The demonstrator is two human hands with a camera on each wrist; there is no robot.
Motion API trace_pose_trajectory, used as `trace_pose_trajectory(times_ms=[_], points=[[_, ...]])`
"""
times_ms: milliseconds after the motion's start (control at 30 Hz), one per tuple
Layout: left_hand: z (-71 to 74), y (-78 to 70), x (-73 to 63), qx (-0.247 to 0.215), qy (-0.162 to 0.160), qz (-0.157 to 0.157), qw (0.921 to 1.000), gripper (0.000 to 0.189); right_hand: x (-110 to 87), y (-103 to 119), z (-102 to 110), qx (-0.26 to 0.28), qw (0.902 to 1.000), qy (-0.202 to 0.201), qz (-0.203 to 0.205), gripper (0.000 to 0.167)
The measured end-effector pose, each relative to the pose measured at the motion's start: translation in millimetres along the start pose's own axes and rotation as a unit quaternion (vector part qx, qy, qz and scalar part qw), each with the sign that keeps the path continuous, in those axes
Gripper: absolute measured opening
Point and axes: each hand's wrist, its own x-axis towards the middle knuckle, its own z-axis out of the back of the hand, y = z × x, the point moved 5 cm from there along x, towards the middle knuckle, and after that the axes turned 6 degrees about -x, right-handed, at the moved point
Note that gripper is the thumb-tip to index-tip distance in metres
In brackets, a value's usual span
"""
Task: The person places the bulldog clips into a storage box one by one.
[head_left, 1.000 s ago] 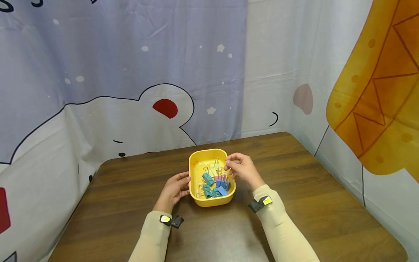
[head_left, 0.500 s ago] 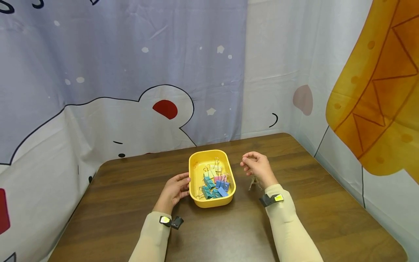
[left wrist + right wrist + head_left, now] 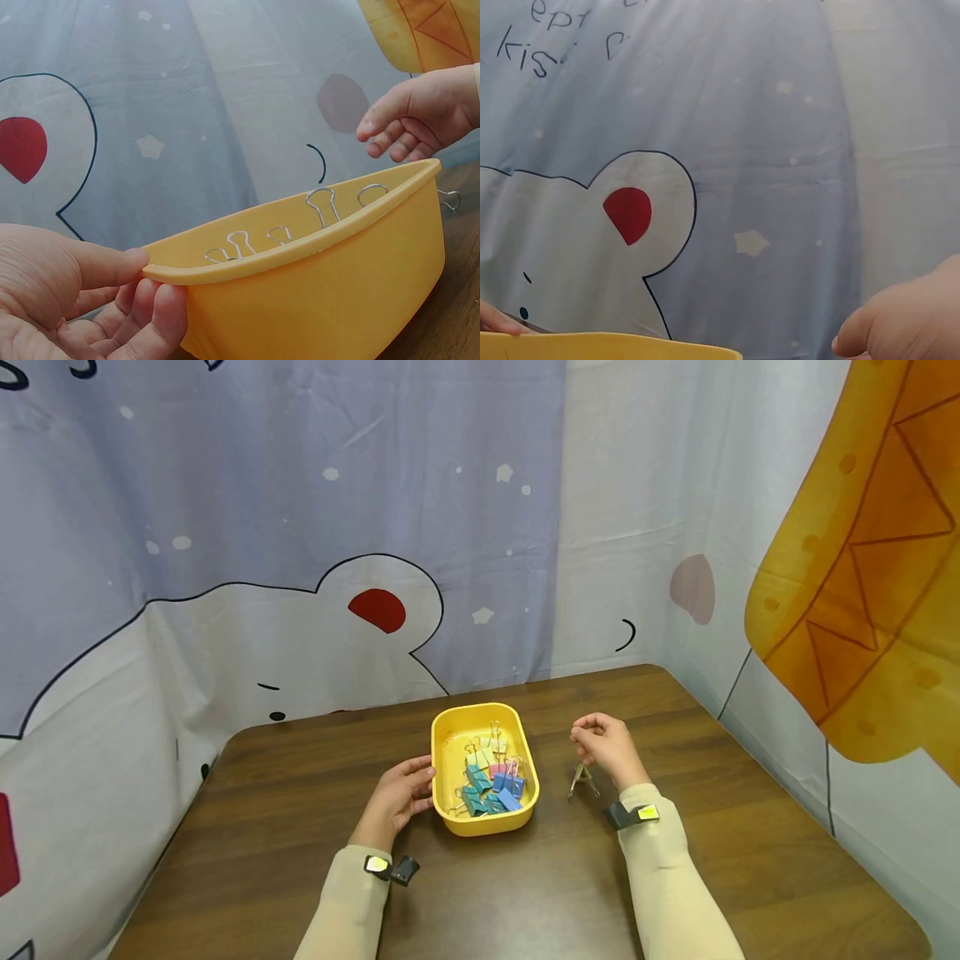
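Note:
A yellow plastic bin (image 3: 442, 735) stands on the table, holding several binder clips in teal, blue, pink and pale yellow. My left hand (image 3: 403, 793) grips its left side; in the left wrist view the thumb lies on the rim and the other fingers sit beneath it. To the right of the bin, my right hand (image 3: 607, 749) hovers over the table with loosely bent fingers and nothing visible in them. A pale binder clip (image 3: 582, 782) with spread wire handles rests on the table just below that hand. In the right wrist view only part of the right hand (image 3: 904, 322) shows.
The brown wooden table (image 3: 300, 860) has its far edge against a printed curtain (image 3: 262, 485). Wire clip handles (image 3: 322, 204) stick up above the bin's rim in the left wrist view.
My right hand has moved right from over the bin's right rim to above the table, and the pale binder clip there has come into view. The left hand and bin stay put.

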Motion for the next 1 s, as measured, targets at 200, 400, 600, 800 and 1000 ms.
trace_pose_trajectory(times_ms=[200, 400, 600, 800, 1000], points=[[0.0, 1.3, 0.6, 0.003, 0.001, -0.001, 1.0, 0.041, -1.3, -6, 4, -0.041, 0.9991, -0.006, -0.01, 0.021], [0.4, 1.6, 0.1, 0.008, 0.0, -0.004, 1.0, 0.041, -6.8, -18, 5, -0.037, 0.9988, -0.02, -0.023, 0.026], [0.8, -0.7, 0.8, 0.007, -0.004, -0.004, 1.0, 0.041, -14.8, -39, 7, 0.028, 0.998, -0.049, -0.027, 0.038], [1.7, -0.4, 0.4, 0.005, -0.008, 0.0, 1.0, 0.04, -23.0, -48, -3, 0.053, 0.9982, -0.027, -0.005, 0.043], [0.7, 0.4, 0.1, 0.002, -0.003, -0.001, 1.0, 0.04, -30.4, -48, -10, 0.025, 0.9993, 0.016, 0.023, 0.052]])
